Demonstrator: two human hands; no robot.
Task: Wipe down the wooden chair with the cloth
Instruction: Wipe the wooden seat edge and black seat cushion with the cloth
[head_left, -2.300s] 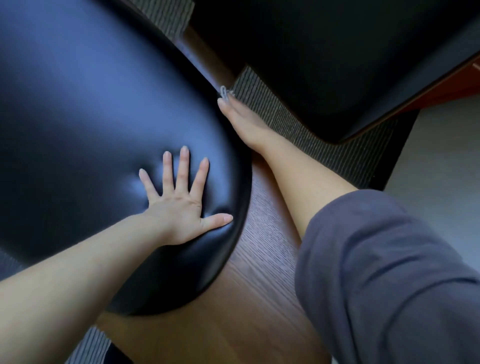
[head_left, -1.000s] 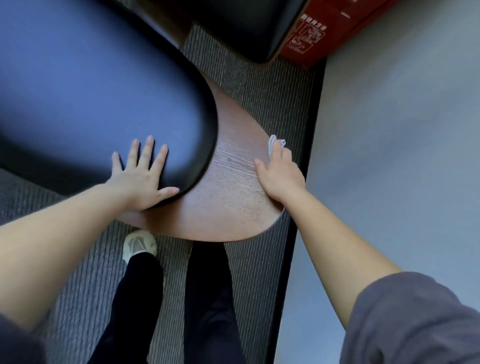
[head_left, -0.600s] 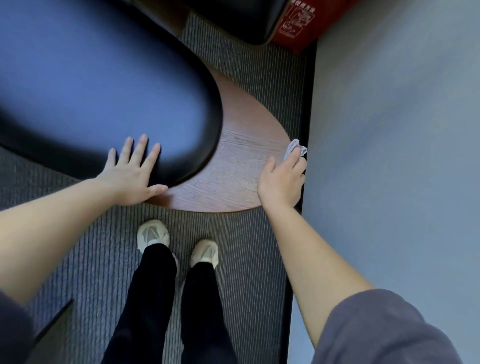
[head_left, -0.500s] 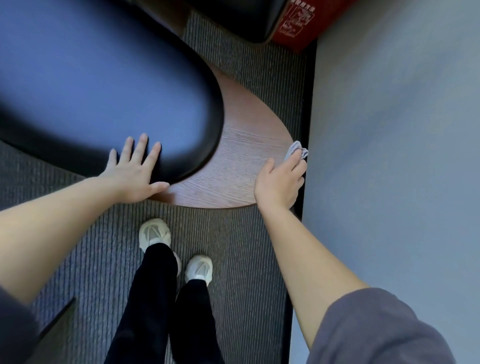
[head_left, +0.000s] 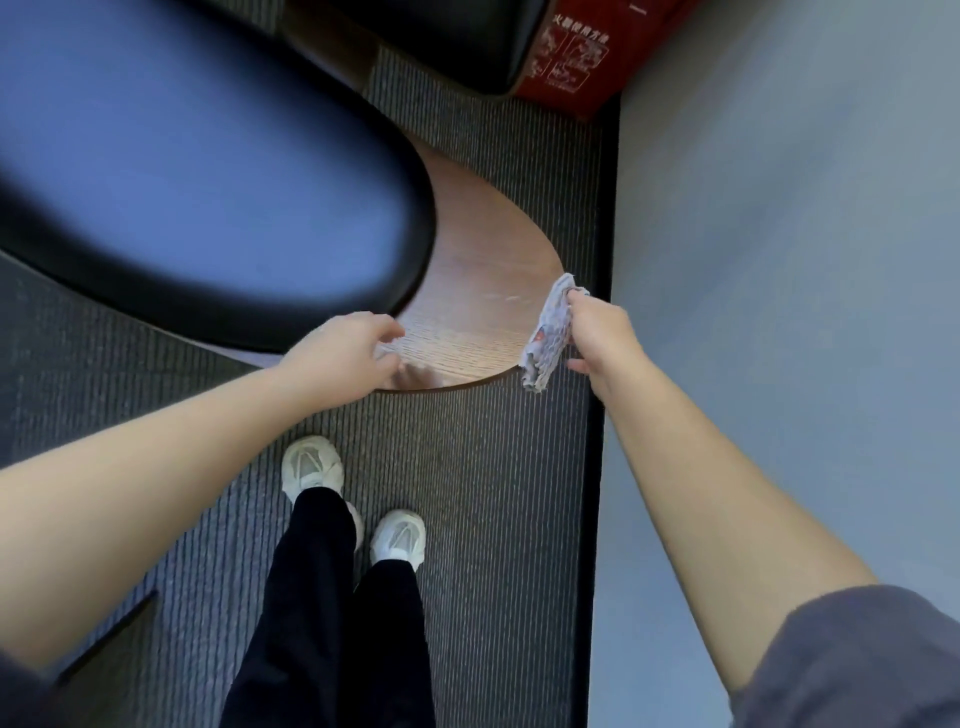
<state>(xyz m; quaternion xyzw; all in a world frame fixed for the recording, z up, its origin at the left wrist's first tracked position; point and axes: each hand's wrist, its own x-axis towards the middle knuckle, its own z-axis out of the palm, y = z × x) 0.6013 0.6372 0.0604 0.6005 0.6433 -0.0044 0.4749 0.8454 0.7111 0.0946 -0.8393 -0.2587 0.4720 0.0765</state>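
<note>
left grip: my left hand (head_left: 347, 358), fingers curled over the near rim of the wooden chair (head_left: 483, 270); blurred, i cannot tell if it clamps.
cloth (head_left: 549, 332): crumpled, hanging against the chair's right rim.
right grip: my right hand (head_left: 600, 338), fingers closed tight around the cloth.

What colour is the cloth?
The cloth is pale grey-white with a small red patch; the head view shows it.

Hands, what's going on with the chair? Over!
Right hand grips cloth at chair edge. Left hand on near edge, grip unclear. Wall close beside right hand.
</note>
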